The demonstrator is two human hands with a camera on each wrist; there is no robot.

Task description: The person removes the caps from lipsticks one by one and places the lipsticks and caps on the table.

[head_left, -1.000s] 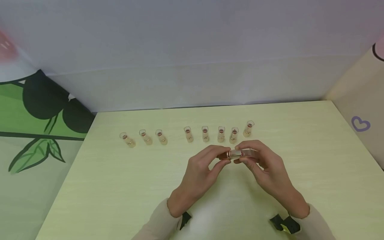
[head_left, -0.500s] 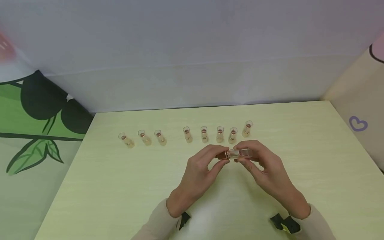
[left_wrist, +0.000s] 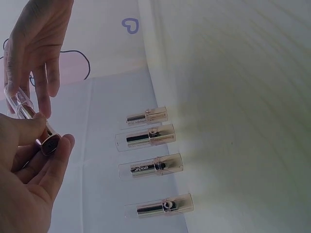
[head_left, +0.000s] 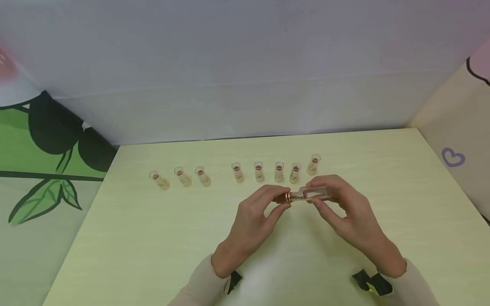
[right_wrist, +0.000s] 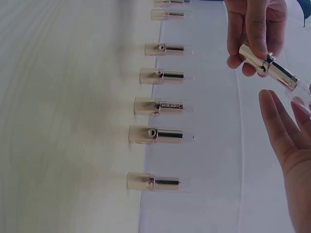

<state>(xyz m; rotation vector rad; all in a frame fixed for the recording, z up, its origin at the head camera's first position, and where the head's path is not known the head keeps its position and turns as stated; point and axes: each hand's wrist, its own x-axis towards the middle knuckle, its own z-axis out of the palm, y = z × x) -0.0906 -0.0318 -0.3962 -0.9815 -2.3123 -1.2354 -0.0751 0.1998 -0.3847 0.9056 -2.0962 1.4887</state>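
Clear cap [head_left: 319, 193] farther right, tube [head_left: 296, 196] more exposed

Clear cap [right_wrist: 302, 92] cut by right-wrist view's edge, sleeves [head_left: 197, 282] cropped at head view's bottom

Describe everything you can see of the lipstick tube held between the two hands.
The lipstick tube is slim, with a shiny gold, metal-looking body, a narrow band partway along it and a clear, plastic-looking cap at the end toward the right hand. It is held nearly level above the table, on the near side of a row of similar standing tubes. The left hand pinches its base; the right holds the cap. How far the cap is pushed on, I cannot tell.
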